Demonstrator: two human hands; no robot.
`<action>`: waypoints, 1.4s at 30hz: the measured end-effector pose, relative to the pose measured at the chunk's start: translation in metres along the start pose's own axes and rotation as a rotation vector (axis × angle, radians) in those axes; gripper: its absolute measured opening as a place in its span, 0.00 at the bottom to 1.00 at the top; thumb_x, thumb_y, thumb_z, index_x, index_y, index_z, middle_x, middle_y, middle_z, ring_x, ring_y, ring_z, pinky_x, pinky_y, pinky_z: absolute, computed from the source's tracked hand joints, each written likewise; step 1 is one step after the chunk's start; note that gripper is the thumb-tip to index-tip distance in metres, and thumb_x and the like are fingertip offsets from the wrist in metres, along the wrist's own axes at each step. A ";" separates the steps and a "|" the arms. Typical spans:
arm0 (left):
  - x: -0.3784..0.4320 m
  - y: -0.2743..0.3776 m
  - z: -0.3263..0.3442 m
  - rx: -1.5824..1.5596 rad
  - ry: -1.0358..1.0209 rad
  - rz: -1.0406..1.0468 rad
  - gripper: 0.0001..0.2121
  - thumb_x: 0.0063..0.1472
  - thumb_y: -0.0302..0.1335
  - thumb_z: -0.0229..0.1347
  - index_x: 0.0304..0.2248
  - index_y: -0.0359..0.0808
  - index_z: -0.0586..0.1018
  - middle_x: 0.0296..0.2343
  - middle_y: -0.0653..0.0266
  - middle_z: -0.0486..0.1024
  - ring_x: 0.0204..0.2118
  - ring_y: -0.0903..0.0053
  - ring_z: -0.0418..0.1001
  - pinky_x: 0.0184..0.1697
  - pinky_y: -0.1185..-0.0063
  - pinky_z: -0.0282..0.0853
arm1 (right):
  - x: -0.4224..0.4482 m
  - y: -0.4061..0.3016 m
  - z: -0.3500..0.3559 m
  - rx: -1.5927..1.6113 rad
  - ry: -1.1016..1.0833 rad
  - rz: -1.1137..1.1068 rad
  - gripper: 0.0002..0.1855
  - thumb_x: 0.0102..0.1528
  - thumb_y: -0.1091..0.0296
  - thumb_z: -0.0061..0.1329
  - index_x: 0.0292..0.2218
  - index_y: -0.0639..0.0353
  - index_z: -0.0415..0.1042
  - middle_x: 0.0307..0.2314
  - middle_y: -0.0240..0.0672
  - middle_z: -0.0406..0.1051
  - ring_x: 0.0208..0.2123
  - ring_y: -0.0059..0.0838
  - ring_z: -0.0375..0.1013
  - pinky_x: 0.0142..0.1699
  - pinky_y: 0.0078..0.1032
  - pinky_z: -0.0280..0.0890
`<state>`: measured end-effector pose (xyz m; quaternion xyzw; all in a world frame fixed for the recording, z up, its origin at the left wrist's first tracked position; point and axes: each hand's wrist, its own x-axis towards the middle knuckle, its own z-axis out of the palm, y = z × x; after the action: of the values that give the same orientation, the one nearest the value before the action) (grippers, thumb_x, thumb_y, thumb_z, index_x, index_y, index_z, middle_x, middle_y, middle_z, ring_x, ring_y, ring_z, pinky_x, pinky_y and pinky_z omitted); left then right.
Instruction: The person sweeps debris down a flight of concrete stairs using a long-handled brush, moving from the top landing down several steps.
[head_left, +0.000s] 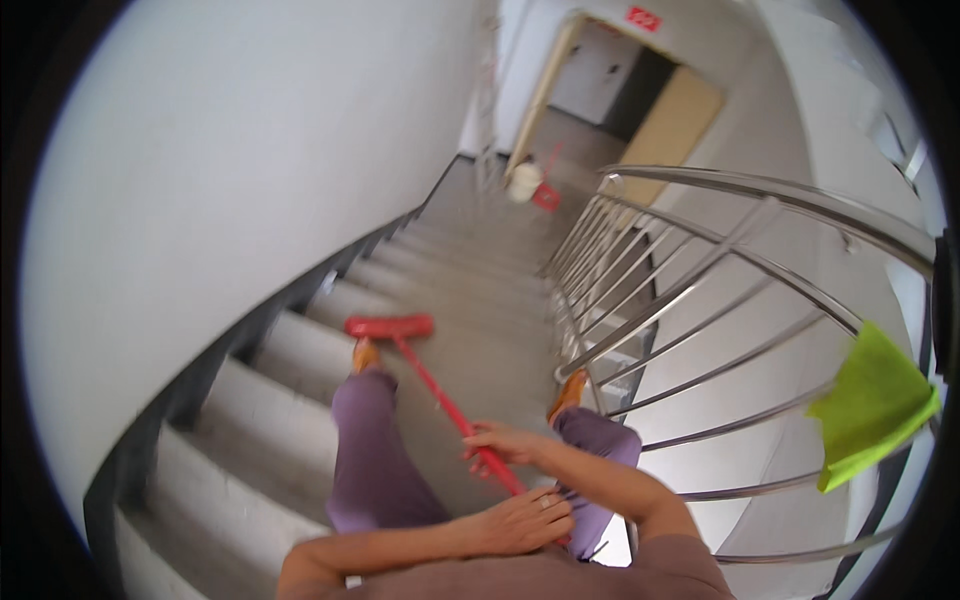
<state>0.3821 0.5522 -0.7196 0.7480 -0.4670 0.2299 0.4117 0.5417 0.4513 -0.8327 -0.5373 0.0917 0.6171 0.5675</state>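
Observation:
Both my hands hold the red handle (442, 397) of a broom. My left hand (529, 519), with a ring on one finger, is closed around its upper end near my body. Farther down the shaft my right hand (504, 444) grips it with the fingers curled. The red broom head (389, 326) is at the concrete stairs, just beyond my foot on the left of the view. Whether its bristles touch the step cannot be told.
Concrete steps (251, 405) run down beside a white wall (247, 142). A stainless steel railing (795, 202) stands on the right, with a green cloth (870, 409) on it. Below, a whitish bucket (524, 182) and a red dustpan (547, 197) stand by an open doorway.

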 end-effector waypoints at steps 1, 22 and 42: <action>0.003 0.002 0.010 -0.011 0.026 0.047 0.11 0.55 0.31 0.55 0.37 0.37 0.72 0.36 0.60 0.70 0.42 0.65 0.72 0.54 0.68 0.66 | -0.015 0.007 -0.003 -0.068 0.027 0.062 0.38 0.61 0.62 0.57 0.65 0.48 0.52 0.35 0.40 0.75 0.34 0.39 0.78 0.40 0.44 0.76; 0.034 -0.146 0.056 -0.276 0.683 -0.867 0.08 0.61 0.27 0.58 0.39 0.39 0.74 0.25 0.61 0.77 0.28 0.62 0.76 0.33 0.66 0.70 | -0.173 0.021 -0.113 -0.447 0.517 0.319 0.25 0.70 0.61 0.40 0.66 0.29 0.58 0.18 0.28 0.62 0.13 0.18 0.57 0.17 0.17 0.56; 0.045 -0.265 0.000 -0.138 0.697 -1.119 0.09 0.58 0.25 0.58 0.39 0.38 0.74 0.24 0.62 0.75 0.28 0.63 0.76 0.33 0.67 0.70 | 0.041 -0.068 -0.099 -0.082 0.430 -0.089 0.09 0.66 0.66 0.43 0.46 0.55 0.67 0.20 0.30 0.64 0.13 0.20 0.61 0.15 0.20 0.57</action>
<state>0.6382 0.5885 -0.7932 0.7316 0.1391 0.1793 0.6429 0.6608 0.4276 -0.8707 -0.6827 0.1614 0.4660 0.5392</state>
